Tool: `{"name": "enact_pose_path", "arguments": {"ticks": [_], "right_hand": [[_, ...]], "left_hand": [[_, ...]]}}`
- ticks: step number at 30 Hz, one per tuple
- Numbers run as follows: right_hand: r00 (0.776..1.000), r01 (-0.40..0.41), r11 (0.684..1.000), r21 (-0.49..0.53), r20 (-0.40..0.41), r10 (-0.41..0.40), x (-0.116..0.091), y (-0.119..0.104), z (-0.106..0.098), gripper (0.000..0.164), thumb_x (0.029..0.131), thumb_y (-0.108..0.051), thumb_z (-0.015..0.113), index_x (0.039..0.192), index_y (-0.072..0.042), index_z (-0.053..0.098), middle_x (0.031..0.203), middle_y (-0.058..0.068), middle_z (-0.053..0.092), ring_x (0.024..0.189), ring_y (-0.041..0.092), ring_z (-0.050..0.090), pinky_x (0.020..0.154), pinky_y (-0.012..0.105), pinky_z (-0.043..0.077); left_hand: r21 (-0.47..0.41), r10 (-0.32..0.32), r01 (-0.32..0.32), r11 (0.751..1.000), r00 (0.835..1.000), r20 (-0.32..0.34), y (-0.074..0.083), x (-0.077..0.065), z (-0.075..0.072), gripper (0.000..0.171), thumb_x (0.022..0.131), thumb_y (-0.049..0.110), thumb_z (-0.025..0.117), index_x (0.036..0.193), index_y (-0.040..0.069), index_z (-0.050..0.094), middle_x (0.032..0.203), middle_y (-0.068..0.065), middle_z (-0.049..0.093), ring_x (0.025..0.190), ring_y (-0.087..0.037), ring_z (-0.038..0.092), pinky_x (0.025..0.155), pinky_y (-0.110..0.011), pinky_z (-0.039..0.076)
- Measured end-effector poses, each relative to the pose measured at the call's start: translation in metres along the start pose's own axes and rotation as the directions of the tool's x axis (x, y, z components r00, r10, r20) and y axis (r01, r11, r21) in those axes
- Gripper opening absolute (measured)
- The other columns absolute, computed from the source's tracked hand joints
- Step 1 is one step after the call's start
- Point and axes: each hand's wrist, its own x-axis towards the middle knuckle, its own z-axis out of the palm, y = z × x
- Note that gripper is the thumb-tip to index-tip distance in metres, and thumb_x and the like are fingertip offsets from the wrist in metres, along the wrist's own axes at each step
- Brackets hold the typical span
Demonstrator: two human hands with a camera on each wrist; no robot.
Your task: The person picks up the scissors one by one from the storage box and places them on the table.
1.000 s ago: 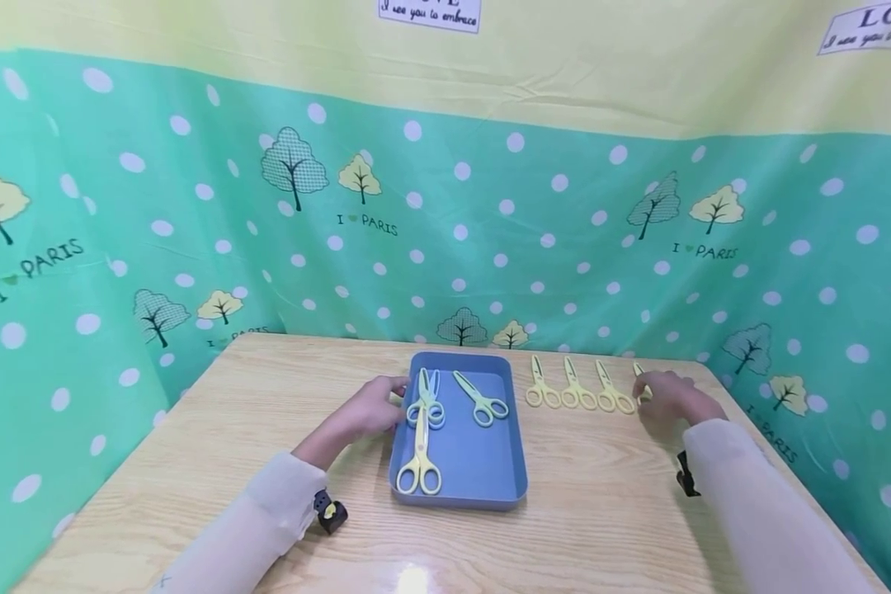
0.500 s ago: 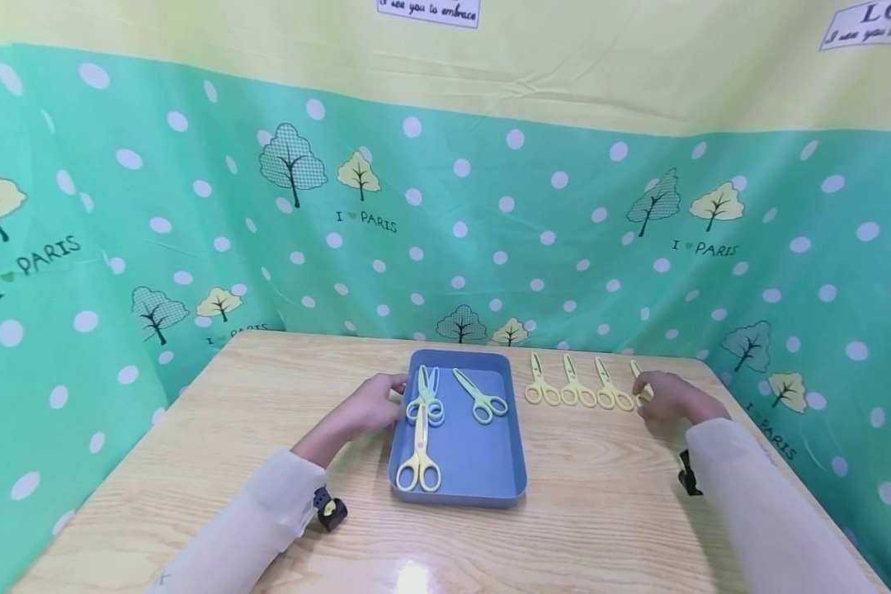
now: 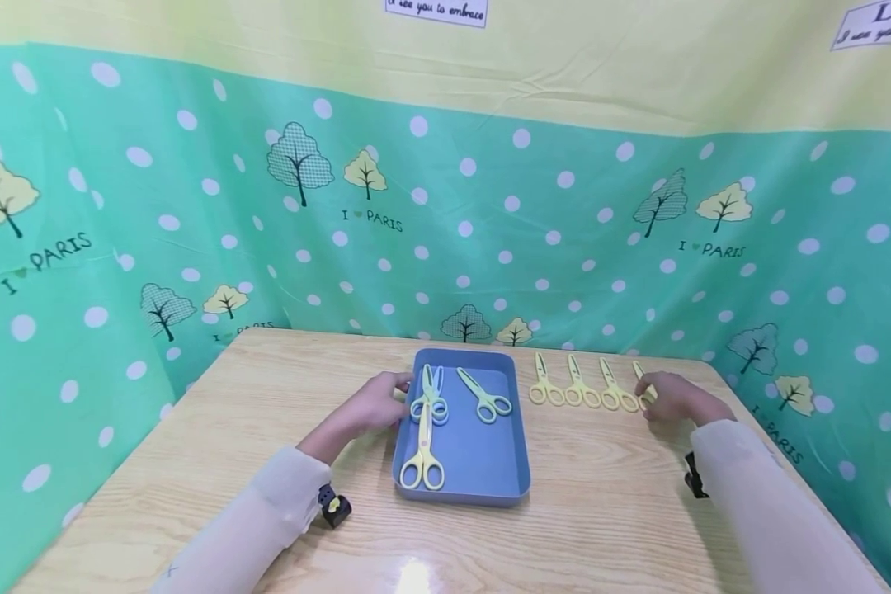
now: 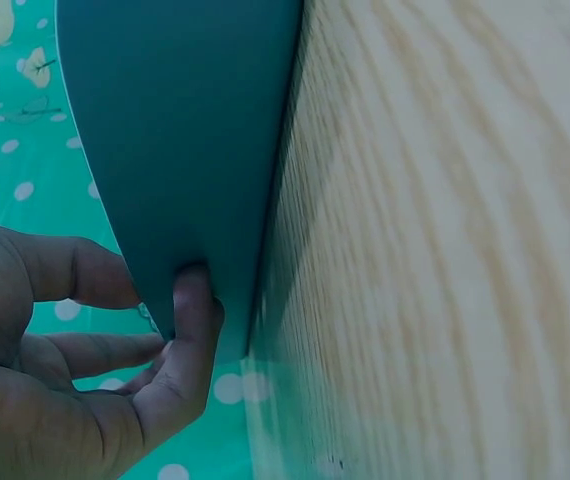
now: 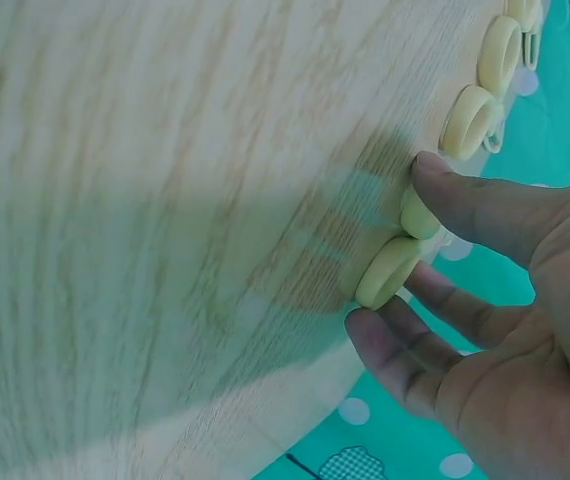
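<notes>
In the head view, my left hand (image 3: 377,402) grips the left wall of a blue tray (image 3: 462,498). The left wrist view shows its fingers (image 4: 197,300) against the outer side of the tray wall (image 4: 175,140). At the far right of the table, my right hand (image 3: 671,396) holds the handles of yellow scissors (image 3: 639,370) lying flat, mostly hidden under the hand. Thumb and fingers close on the handle rings (image 5: 389,272) from both sides in the right wrist view. Inside the tray lie yellow scissors (image 3: 422,462), pale green scissors (image 3: 484,399) and overlapping light-blue scissors (image 3: 438,406).
Three more yellow scissors (image 3: 545,387), (image 3: 582,388), (image 3: 617,392) lie in a row between tray and right hand, blades pointing away. The wooden table (image 3: 267,412) ends at a green and yellow patterned curtain (image 3: 535,206) at the back and sides.
The head view shifts slightly. Both hands keep their places on the tray and the scissors; nothing else visibly moves.
</notes>
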Motion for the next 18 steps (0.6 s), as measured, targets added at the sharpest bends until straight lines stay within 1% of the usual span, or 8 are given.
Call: {"name": "enact_pose_path", "arguments": {"ticks": [5, 9, 11, 15, 18], "right_hand": [[1.000, -0.004, 1.000, -0.002, 0.008, 0.004, -0.001, 0.001, 0.000, 0.036, 0.078, -0.005, 0.070, 0.113, -0.002, 0.059, 0.101, 0.019, 0.055, 0.085, 0.030, 0.049, 0.066, 0.036, 0.040], [1.000, 0.000, 1.000, -0.010, 0.007, 0.000, -0.002, 0.001, 0.001, 0.038, 0.078, -0.005, 0.069, 0.115, -0.003, 0.059, 0.109, 0.022, 0.055, 0.087, 0.031, 0.049, 0.070, 0.038, 0.042], [1.000, -0.001, 1.000, -0.018, 0.001, 0.001, -0.003, 0.001, 0.000, 0.043, 0.077, -0.005, 0.069, 0.118, -0.003, 0.057, 0.115, 0.025, 0.054, 0.089, 0.032, 0.048, 0.073, 0.041, 0.044], [0.999, 0.007, 0.999, -0.036, -0.036, -0.009, -0.005, -0.004, -0.006, 0.052, 0.079, -0.006, 0.069, 0.128, 0.000, 0.052, 0.126, 0.031, 0.049, 0.097, 0.037, 0.050, 0.082, 0.052, 0.046], [0.995, 0.048, 0.997, -0.060, -0.086, -0.053, -0.005, -0.012, -0.012, 0.052, 0.082, -0.009, 0.068, 0.129, 0.003, 0.051, 0.129, 0.031, 0.047, 0.101, 0.039, 0.050, 0.085, 0.056, 0.045]], "left_hand": [[0.005, -0.006, 0.006, 1.000, 1.000, -0.004, 0.001, 0.000, 0.001, 0.070, 0.075, -0.009, 0.054, 0.143, 0.000, 0.039, 0.124, -0.018, 0.051, 0.060, -0.017, 0.051, 0.049, -0.027, 0.045], [0.005, -0.007, 0.007, 1.000, 1.000, -0.001, 0.000, 0.001, 0.002, 0.070, 0.075, -0.009, 0.054, 0.143, -0.001, 0.038, 0.124, -0.019, 0.051, 0.061, -0.017, 0.052, 0.051, -0.030, 0.047], [0.005, -0.004, 0.004, 1.000, 1.000, 0.004, 0.000, 0.001, 0.002, 0.071, 0.074, -0.009, 0.054, 0.143, -0.001, 0.038, 0.124, -0.019, 0.051, 0.061, -0.017, 0.053, 0.052, -0.031, 0.048], [0.001, 0.003, -0.003, 1.000, 1.000, 0.006, -0.001, 0.001, 0.002, 0.070, 0.074, -0.009, 0.054, 0.142, -0.001, 0.039, 0.123, -0.019, 0.051, 0.062, -0.018, 0.054, 0.052, -0.032, 0.049], [-0.002, 0.011, -0.011, 1.000, 1.000, 0.002, -0.001, 0.001, 0.001, 0.069, 0.075, -0.009, 0.054, 0.142, -0.001, 0.040, 0.122, -0.019, 0.052, 0.062, -0.018, 0.054, 0.052, -0.032, 0.049]]}}
